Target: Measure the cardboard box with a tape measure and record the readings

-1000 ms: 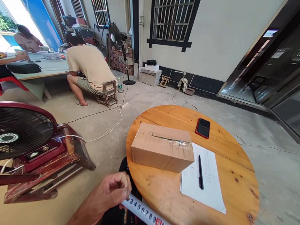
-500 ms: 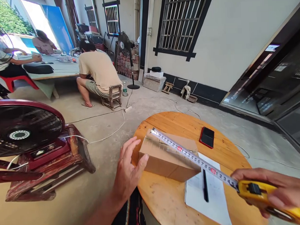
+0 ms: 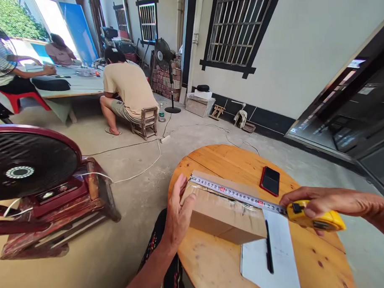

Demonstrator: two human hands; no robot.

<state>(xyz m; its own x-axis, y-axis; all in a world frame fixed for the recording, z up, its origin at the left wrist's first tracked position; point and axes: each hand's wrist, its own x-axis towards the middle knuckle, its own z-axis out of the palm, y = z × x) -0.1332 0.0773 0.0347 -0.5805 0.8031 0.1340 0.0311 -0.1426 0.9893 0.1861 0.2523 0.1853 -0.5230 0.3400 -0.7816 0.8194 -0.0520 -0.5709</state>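
Note:
A taped cardboard box [image 3: 226,222] sits on the round wooden table [image 3: 211,265], partly over a white sheet of paper [image 3: 285,250]. My left hand [image 3: 177,216] grips the box's left end, thumb on its top edge and fingers round the far side. In my right hand [image 3: 320,202] is a yellow tape measure [image 3: 331,219], held beyond the box's right end. Its pulled-out blade [image 3: 241,195] runs along the top of the box, with the tip near my left fingers. A black pen [image 3: 269,250] lies on the paper.
A red-edged phone [image 3: 270,180] lies at the table's far right. To the left, a dark red fan [image 3: 35,166] rests on a wooden stool [image 3: 96,197]. Cables cross the floor. Beyond, a person [image 3: 130,85] sits on a small chair, with two others at a large table.
My left hand has moved from beside the box onto its left end. My right hand has brought the tape measure left and up, and the blade now lies closer along the box.

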